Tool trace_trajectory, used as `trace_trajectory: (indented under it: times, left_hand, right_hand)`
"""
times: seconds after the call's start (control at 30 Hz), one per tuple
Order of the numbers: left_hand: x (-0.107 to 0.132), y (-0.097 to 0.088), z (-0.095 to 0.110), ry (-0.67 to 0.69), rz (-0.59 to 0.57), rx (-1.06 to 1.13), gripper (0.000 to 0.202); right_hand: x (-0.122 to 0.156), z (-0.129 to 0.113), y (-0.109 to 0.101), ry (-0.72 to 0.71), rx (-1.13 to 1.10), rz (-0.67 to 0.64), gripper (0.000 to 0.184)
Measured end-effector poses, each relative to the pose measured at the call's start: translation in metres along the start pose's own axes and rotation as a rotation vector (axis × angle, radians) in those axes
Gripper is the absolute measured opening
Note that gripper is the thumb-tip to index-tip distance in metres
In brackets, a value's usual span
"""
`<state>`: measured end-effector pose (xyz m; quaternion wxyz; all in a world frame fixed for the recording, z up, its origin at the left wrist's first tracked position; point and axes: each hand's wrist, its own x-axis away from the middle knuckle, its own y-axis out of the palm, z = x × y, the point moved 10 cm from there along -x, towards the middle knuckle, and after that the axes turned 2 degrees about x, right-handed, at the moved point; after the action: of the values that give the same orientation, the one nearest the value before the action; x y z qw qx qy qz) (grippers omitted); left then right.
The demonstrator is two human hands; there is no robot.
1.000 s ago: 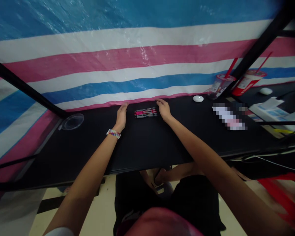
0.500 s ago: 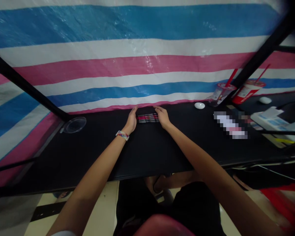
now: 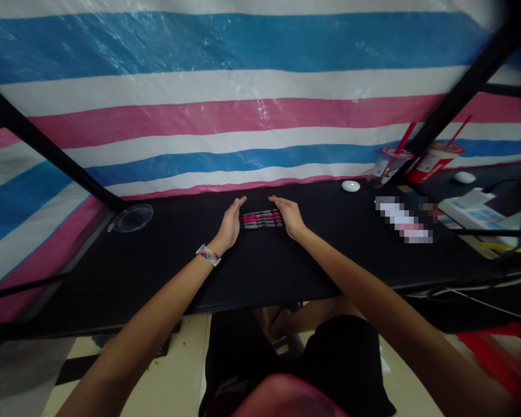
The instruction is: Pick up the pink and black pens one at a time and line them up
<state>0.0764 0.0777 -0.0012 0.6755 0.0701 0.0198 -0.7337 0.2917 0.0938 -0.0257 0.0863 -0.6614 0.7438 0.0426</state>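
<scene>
Slim pink, grey and black pens [image 3: 261, 219] lie side by side on the flat black tabletop [image 3: 260, 266], between my open left hand [image 3: 230, 226] at nine o'clock and open right hand [image 3: 292, 218] at three. A glossy white oval object [image 3: 351, 186] sits toward two o'clock.

Rear wall: a glossy plastic sheet in horizontal blue, white and pink stripes [image 3: 260, 113], creased. A matching striped side sheet [image 3: 21, 202] closes the left. Frame: a slanting black left post [image 3: 52, 148] and a slanting black right post [image 3: 462, 92]. Furniture: a long matte black tabletop [image 3: 260, 269] against the rear sheet. Floor: pale cream, smooth [image 3: 182, 359], crossed by a dark band [image 3: 76, 368] at left. Lighting: dim; white glare on the rear sheet.
</scene>
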Motion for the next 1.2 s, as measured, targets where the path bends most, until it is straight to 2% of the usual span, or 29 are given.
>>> trace_trajectory:
  times: [0.2, 0.4, 0.53, 0.77, 0.9, 1.2]
  left_hand:
    - [0.015, 0.003, 0.001, -0.002, -0.013, -0.027, 0.063]
    - [0.003, -0.002, -0.001, 0.052, 0.027, -0.170, 0.055]
    - [-0.005, -0.007, 0.004, 0.071, 0.068, -0.234, 0.051]
    - [-0.012, 0.010, -0.001, 0.055, -0.021, -0.171, 0.053]
    - [-0.006, 0.010, -0.001, 0.050, -0.048, -0.106, 0.053]
    - [0.016, 0.014, 0.008, 0.021, -0.064, -0.150, 0.057]
  right_hand:
    - [0.020, -0.010, 0.000, -0.003, -0.003, -0.018, 0.031]
    - [0.020, -0.023, -0.001, -0.057, 0.108, -0.008, 0.032]
    - [0.012, -0.022, -0.002, -0.067, 0.154, 0.020, 0.032]
    - [0.002, -0.014, 0.002, -0.033, 0.090, -0.002, 0.037]
    - [0.008, -0.015, 0.000, -0.024, 0.011, -0.008, 0.037]
    - [0.033, -0.021, -0.003, -0.001, -0.037, -0.005, 0.032]
